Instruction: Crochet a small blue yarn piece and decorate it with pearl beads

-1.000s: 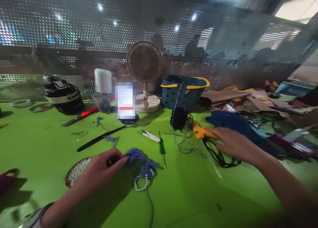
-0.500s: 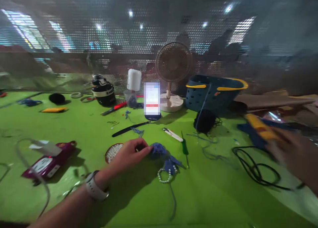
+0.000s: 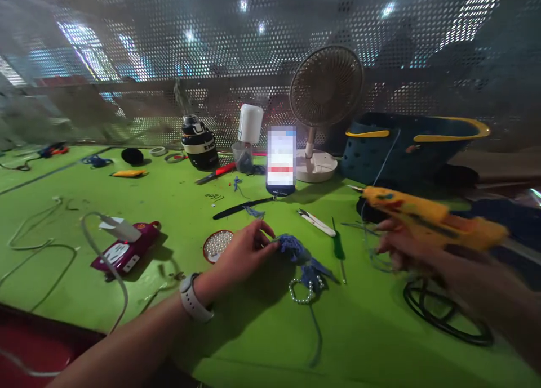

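A blue crocheted piece [image 3: 295, 247] lies on the green tabletop, its left end pinched between the thumb and fingers of my left hand [image 3: 249, 250]. A loop of pearl beads [image 3: 301, 292] is joined to its lower end, and a loose yarn tail trails below. My right hand [image 3: 422, 253] grips a yellow hot glue gun [image 3: 418, 210], held above the table with its nozzle pointing left. Beside my left wrist sits a red-rimmed dish of pearl beads [image 3: 218, 245]. To the right of the crochet lie white thread snips [image 3: 316, 223] and a green-handled crochet hook [image 3: 337, 246].
A lit phone [image 3: 281, 157] stands before a white fan [image 3: 316, 165]. A blue basket [image 3: 380, 151] with yellow handles is at back right, near dark yarn. A black coiled cord [image 3: 448, 315] lies at right. A maroon power strip [image 3: 137, 247] with cables occupies the left.
My right hand has brought the glue gun left and inward from the right side. My left hand keeps its pinch on the crocheted piece. The view has shifted right.
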`<move>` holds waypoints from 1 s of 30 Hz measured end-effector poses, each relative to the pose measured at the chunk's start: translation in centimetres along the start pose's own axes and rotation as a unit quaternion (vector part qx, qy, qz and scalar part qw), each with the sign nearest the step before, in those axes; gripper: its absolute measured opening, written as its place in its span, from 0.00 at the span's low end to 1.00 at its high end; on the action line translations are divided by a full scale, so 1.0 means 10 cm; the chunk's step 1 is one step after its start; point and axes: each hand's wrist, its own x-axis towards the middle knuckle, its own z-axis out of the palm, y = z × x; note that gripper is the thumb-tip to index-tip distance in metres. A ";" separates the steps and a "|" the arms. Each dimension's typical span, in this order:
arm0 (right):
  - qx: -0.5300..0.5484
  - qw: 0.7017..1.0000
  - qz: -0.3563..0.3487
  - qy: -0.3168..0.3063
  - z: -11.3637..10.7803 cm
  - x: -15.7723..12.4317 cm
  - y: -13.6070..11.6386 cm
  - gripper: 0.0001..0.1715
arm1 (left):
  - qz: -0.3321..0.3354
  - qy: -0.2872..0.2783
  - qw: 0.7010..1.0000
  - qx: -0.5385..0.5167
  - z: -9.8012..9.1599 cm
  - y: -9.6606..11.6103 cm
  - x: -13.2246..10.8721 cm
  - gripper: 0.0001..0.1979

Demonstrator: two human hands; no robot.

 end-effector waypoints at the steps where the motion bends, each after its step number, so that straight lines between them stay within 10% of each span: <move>1: 0.041 0.998 0.011 -0.046 0.10 -0.01 -0.06 0.18 | 0.002 0.002 1.000 -0.009 0.02 -0.01 0.00 0.10; 16: 0.097 0.976 0.018 -0.192 1.04 0.21 0.00 0.20 | 0.011 0.012 0.998 0.067 0.12 -0.02 0.04 0.06; 24: 0.104 0.975 0.059 -0.189 0.95 0.24 0.10 0.19 | 0.020 -0.051 0.998 0.035 -0.02 -0.03 0.01 0.06; 30: 0.081 0.975 0.099 -0.182 0.80 0.11 0.10 0.20 | 0.134 -0.041 0.957 0.256 -0.08 0.13 -0.10 0.06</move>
